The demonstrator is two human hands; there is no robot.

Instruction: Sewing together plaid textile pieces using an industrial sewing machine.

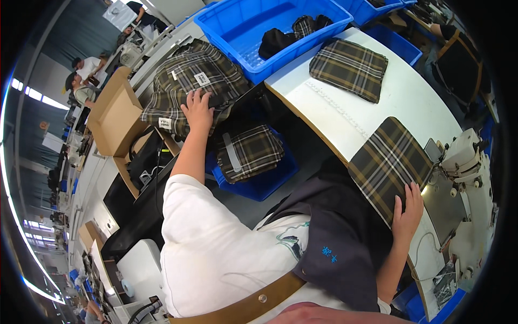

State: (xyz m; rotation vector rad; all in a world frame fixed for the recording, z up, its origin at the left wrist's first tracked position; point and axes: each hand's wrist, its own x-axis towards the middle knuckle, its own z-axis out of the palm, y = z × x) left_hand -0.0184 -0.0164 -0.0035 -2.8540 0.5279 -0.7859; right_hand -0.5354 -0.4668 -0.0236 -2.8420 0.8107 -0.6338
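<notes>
My left hand (198, 110) rests with fingers apart on a heap of dark plaid fabric pieces (189, 70) with white labels, left of the curved white worktable (334, 108). My right hand (407, 210) lies with fingers spread on the lower edge of a plaid panel with rounded corners (386, 159), which sits on the table beside a white sewing machine (461, 154). A folded plaid piece (348, 67) lies farther back on the table. Below and between my arms, a stack of plaid fabric (256, 154) with a pale strip rests in a blue bin (278, 176).
A blue crate (218, 27) holding dark cloth is at the back, with more blue bins (391, 43) beside it. An open cardboard box (108, 119) stands at left. Several people work at the upper left, one person (86, 70) in white; another person sits at upper right.
</notes>
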